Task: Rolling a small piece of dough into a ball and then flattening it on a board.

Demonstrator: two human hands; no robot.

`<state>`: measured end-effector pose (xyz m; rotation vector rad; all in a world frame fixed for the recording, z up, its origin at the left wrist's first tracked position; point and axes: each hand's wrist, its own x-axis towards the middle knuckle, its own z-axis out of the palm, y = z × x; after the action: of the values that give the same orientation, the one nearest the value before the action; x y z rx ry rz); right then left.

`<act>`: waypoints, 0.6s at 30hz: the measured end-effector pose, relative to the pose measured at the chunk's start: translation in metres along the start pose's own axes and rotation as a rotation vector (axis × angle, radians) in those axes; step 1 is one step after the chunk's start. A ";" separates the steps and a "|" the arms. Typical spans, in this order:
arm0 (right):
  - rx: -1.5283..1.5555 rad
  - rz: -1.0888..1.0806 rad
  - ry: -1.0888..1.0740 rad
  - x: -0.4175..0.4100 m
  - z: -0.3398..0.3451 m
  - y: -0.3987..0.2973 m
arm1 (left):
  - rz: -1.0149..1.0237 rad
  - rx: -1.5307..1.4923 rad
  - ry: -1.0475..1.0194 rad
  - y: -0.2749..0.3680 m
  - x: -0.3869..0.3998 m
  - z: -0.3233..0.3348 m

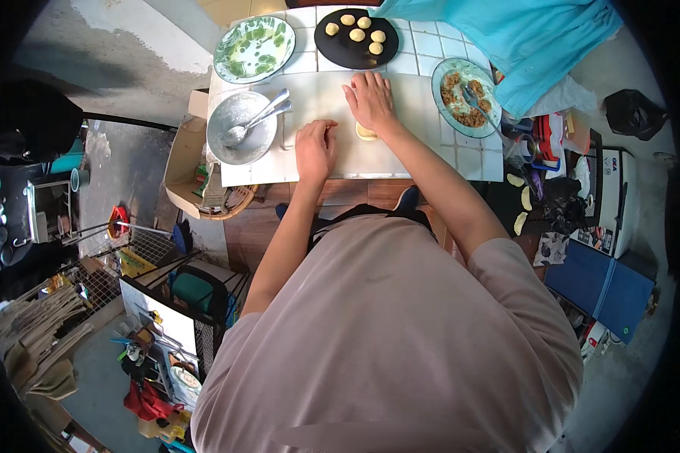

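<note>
A small flattened round of pale dough point(366, 132) lies on the pale work board point(345, 161). Above it is my right hand point(372, 102), palm down, its wrist covering part of the round and its fingers a little apart, reaching toward the board's far edge. My left hand point(316, 148) rests on the board to the left of the dough, fingers bent inward. Its palm side is hidden, so I cannot see whether anything is in it. Beyond the board, several dough balls point(357, 35) sit on a black oval plate point(340, 55).
On the white tiled table point(470, 164), a grey metal bowl point(212, 133) with two spoons point(269, 110) stands left. A green-patterned plate point(255, 48) is behind it. At right, a plate point(439, 107) holds brown filling and a spoon point(471, 96). Turquoise cloth point(521, 39) drapes the far right corner.
</note>
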<state>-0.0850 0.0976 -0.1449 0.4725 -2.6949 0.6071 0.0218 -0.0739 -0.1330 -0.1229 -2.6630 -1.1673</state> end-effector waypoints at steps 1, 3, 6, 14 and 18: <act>-0.062 -0.020 -0.067 0.001 -0.001 -0.001 | 0.031 -0.011 0.031 0.000 0.001 0.001; -0.047 -0.029 -0.073 0.006 -0.001 0.002 | 0.052 -0.024 0.059 0.001 0.002 0.001; -0.027 -0.028 -0.072 0.002 0.004 0.000 | 0.094 0.000 0.087 0.001 0.003 -0.001; 0.278 -0.019 -0.160 0.032 0.005 0.004 | 0.090 -0.010 0.080 -0.001 -0.004 -0.001; 0.196 -0.207 -0.030 0.022 0.015 -0.022 | 0.032 -0.002 0.014 -0.004 -0.003 0.000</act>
<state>-0.1001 0.0667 -0.1416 0.8065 -2.5808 0.8116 0.0244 -0.0762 -0.1364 -0.1562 -2.6377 -1.1563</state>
